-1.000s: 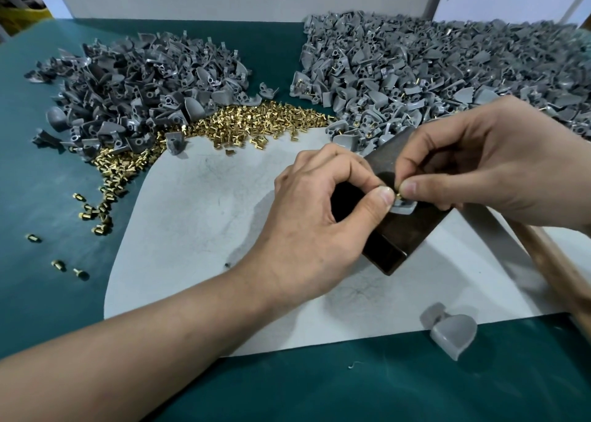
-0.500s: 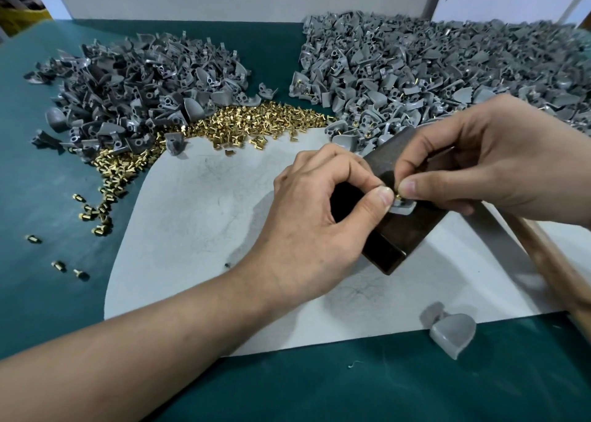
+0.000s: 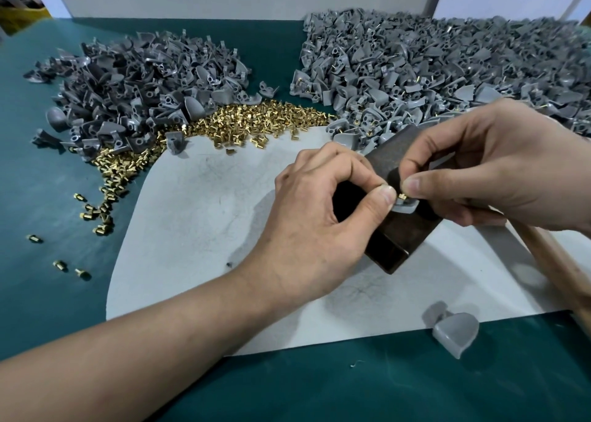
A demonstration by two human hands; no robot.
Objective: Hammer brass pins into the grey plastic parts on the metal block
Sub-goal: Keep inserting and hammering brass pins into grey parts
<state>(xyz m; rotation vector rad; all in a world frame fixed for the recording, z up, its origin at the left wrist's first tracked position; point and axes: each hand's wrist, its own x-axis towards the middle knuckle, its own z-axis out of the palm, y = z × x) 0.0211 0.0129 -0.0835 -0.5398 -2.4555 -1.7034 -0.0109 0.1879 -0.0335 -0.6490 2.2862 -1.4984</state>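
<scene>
Nothing has moved; brass pin (image 3: pixel 402 195) not yet hammered.
The left hand (image 3: pixel 307 230) pinches grey part (image 3: pixel 406 207) on metal block (image 3: pixel 387 249); right hand (image 3: pixel 499 166) pinches the pin; unpinned pile (image 3: pixel 134 95) remains.

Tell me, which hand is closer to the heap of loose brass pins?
Left. The left hand lies just nearer the camera and right of the brass pin heap; the right hand is farther right, over the metal block.

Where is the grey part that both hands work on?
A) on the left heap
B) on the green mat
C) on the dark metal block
C: the grey part lies on the metal block, left hand holding it, right hand pinching a brass pin.
</scene>
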